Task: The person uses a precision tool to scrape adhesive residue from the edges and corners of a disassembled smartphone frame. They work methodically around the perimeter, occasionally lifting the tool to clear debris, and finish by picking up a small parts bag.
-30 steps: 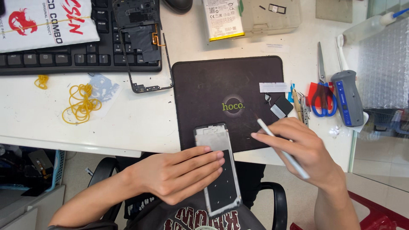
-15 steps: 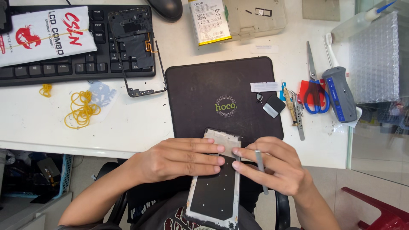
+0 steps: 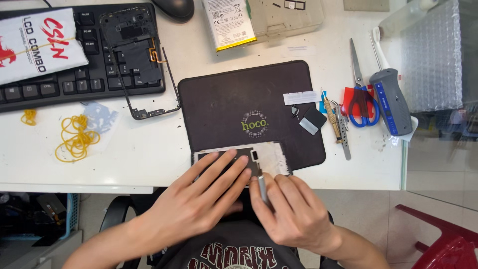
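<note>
A flat phone panel [image 3: 271, 155] with a silvery, glue-marked edge lies across the near edge of the dark work mat [image 3: 229, 104]. My left hand [image 3: 199, 201] rests flat on the panel with its fingers spread, pinning it down. My right hand [image 3: 294, 211] grips a thin metal tool [image 3: 262, 187], whose tip touches the panel near its middle. Most of the panel is hidden under both hands.
A black keyboard [image 3: 59, 82] carries a white packet and a phone frame [image 3: 137, 55] at back left. A phone battery [image 3: 228, 22] lies at the back. Scissors [image 3: 361, 97], a grey-blue tool [image 3: 391, 99], tweezers and small parts sit at right. Yellow rubber bands [image 3: 74, 139] lie at left.
The panel has turned from lengthwise over my lap to crosswise on the mat's near edge. My right hand has brought the tool in from the right onto the panel.
</note>
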